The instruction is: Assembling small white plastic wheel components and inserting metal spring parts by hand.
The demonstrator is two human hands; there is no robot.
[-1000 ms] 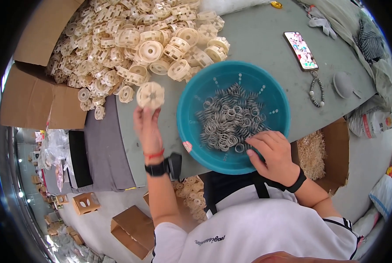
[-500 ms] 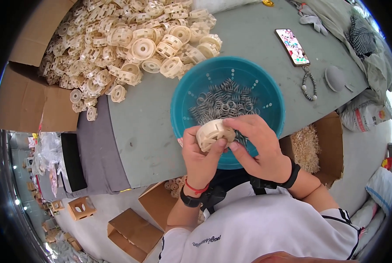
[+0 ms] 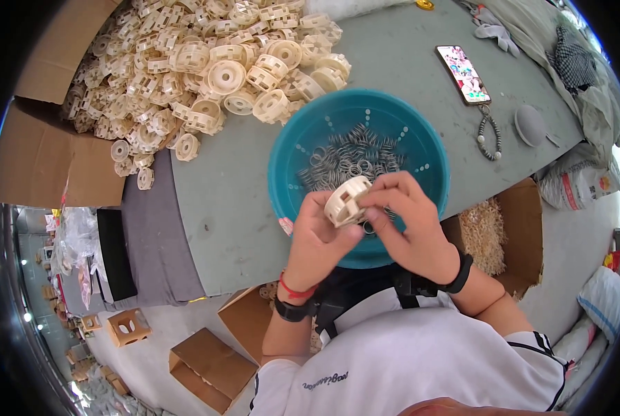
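Observation:
A cream plastic wheel-shaped part [image 3: 344, 204] with slots in its rim is held tilted over the near side of a teal basin [image 3: 279, 149]. My left hand [image 3: 317, 239] is closed round it from the left and below. On its right side, my right hand [image 3: 408, 225] pinches the edge between thumb and fingers. Whether anything small is also between those right fingertips cannot be seen. Beneath both hands, the basin contains a heap of small metal coil springs [image 3: 351, 156].
Many similar cream parts [image 3: 206, 62] are piled at the far left, beside a cardboard box [image 3: 53, 156]. On the grey-green table [image 3: 226, 208], a phone [image 3: 464, 75] with a beaded strap [image 3: 488, 135] lies at the right. An open carton [image 3: 525, 236] of pale pieces stands below the table edge.
The plastic part has been turned and tilted in my hands and moved slightly right and up. My left wrist has shifted a little left, and my right fingers have changed their grip on the part's edge.

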